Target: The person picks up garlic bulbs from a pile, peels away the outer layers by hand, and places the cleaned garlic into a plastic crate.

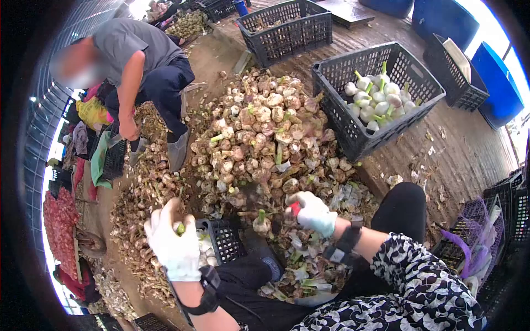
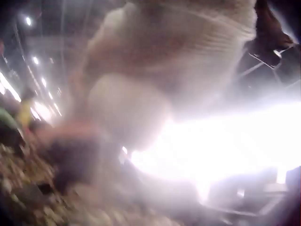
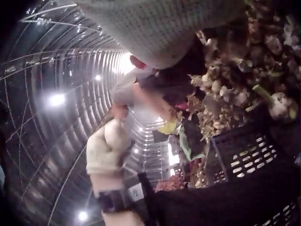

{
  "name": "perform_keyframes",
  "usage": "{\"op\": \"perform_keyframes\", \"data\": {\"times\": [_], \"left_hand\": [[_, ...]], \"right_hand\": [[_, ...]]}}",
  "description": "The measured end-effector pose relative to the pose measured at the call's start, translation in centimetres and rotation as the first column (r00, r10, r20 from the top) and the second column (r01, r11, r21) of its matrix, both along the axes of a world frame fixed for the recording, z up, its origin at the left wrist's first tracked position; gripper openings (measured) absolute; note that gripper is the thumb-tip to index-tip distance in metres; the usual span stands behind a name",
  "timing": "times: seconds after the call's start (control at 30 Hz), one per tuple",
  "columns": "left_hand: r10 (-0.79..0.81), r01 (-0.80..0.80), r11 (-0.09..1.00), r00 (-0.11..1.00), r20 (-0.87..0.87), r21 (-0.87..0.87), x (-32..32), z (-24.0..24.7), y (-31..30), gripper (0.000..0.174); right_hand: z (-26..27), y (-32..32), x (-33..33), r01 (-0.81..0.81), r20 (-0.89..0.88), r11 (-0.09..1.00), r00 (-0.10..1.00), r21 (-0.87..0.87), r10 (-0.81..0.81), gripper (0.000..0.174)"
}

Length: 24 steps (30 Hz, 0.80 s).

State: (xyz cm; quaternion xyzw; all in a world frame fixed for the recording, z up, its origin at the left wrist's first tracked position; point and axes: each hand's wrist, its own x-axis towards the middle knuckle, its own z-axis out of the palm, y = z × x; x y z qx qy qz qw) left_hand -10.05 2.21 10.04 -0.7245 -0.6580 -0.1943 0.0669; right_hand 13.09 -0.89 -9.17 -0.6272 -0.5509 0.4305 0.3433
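Observation:
My gloved left hand [image 1: 174,240] is raised beside a small black crate [image 1: 229,243] of white, peeled garlic bulbs [image 1: 207,245]. Between its thumb and fingers shows the green cut stem [image 1: 180,229] of a garlic bulb; the hand hides the rest. My gloved right hand [image 1: 316,214] grips a red handle [image 1: 295,208] over the near edge of the garlic pile; the tool's other end does not show. Between my hands is an untrimmed garlic bulb [image 1: 262,225] with a green stem. The left wrist view is blurred and glaring around the pale glove [image 2: 129,106].
A large heap of unpeeled garlic [image 1: 265,127] lies ahead. At its right stands a black crate [image 1: 381,135] holding white bulbs. Another person [image 1: 146,60] bends over at the left. Skins and leaf scraps [image 1: 309,270] lie between my legs. Blue barrels [image 1: 499,83] stand at the far right.

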Motion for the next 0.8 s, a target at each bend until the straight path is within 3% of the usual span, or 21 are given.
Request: {"op": "perform_keyframes", "data": {"times": [0.03, 0.1, 0.17, 0.23, 0.3, 0.37, 0.47, 0.53, 0.57, 0.6, 0.63, 0.67, 0.7, 0.77, 0.8], "left_hand": [[0.133, -0.140, 0.989, 0.986, -0.104, -0.057, -0.5, 0.3, -0.2, 0.047], [0.068, -0.067, 0.998, 0.997, -0.041, 0.021, -0.7, -0.5, -0.1, 0.050], [-0.015, 0.012, 0.995, 0.999, 0.033, 0.095, 0.6, -0.9, 0.0, 0.052], [-0.148, 0.139, 0.988, 0.976, 0.158, 0.065, 1.5, -2.0, 0.1, 0.049], [-0.246, 0.240, 0.969, 0.930, 0.272, 0.053, 2.5, -3.1, 0.4, 0.045], [-0.247, 0.270, 0.962, 0.914, 0.323, -0.028, 3.7, -3.1, 0.3, 0.041], [-0.244, 0.325, 0.940, 0.853, 0.462, -0.105, 4.1, -3.9, 0.2, 0.044], [-0.246, 0.327, 0.942, 0.831, 0.498, -0.081, 4.0, -4.3, 0.1, 0.042], [-0.245, 0.328, 0.942, 0.810, 0.533, -0.065, 4.0, -4.5, 0.1, 0.040], [-0.166, 0.335, 0.929, 0.755, 0.634, -0.156, 4.1, -3.8, -0.2, 0.039], [-0.183, 0.363, 0.921, 0.720, 0.669, -0.138, 3.8, -4.7, -0.4, 0.037], [-0.035, 0.387, 0.892, 0.577, 0.816, -0.236, 3.9, -4.7, -0.6, 0.038], [0.135, 0.428, 0.844, 0.413, 0.901, -0.322, 4.1, -4.6, -0.7, 0.040], [0.381, 0.587, 0.703, 0.164, 0.910, -0.400, 5.0, -4.6, -1.1, 0.046], [0.306, 0.655, 0.685, 0.138, 0.942, -0.319, 5.6, -5.2, -1.4, 0.053]], "right_hand": [[-0.6, 1.5, 0.0, 0.130, -0.040, 0.980, 0.990, -0.151, -0.137, 0.033], [-1.5, 4.9, 0.8, 0.240, 0.108, 0.964, 0.968, -0.118, -0.228, 0.039], [-0.7, 8.3, 0.6, 0.384, 0.265, 0.923, 0.891, -0.004, -0.369, 0.048], [-2.4, 12.5, 1.1, 0.380, 0.340, 0.898, 0.833, 0.221, -0.437, 0.055], [-5.3, 16.0, 1.6, 0.283, 0.433, 0.916, 0.814, 0.284, -0.386, 0.054], [-3.8, 17.3, 1.3, 0.273, 0.566, 0.950, 0.764, 0.149, -0.309, 0.048], [-3.6, 18.5, 2.2, 0.287, 0.582, 0.952, 0.758, 0.109, -0.295, 0.039], [-4.9, 18.9, 3.6, 0.269, 0.428, 0.943, 0.842, 0.195, -0.329, 0.030], [-5.0, 18.3, 4.5, 0.319, -0.035, 0.946, 0.946, -0.056, -0.322, 0.021], [-2.6, 16.5, 4.9, 0.157, -0.501, 0.970, 0.834, -0.187, -0.232, 0.020], [1.0, 13.9, 5.0, -0.055, -0.849, 0.973, 0.502, -0.222, -0.166, 0.020], [4.5, 11.3, 4.6, -0.123, -0.774, 0.992, 0.626, 0.021, 0.094, 0.021], [7.6, 8.8, 4.2, -0.226, -0.622, 0.942, 0.709, 0.246, 0.333, 0.023], [11.4, 4.1, 4.0, -0.315, -0.275, 0.863, 0.856, 0.396, 0.438, 0.039], [12.4, 2.9, 3.7, -0.391, -0.011, 0.753, 0.884, 0.530, 0.467, 0.047]]}}
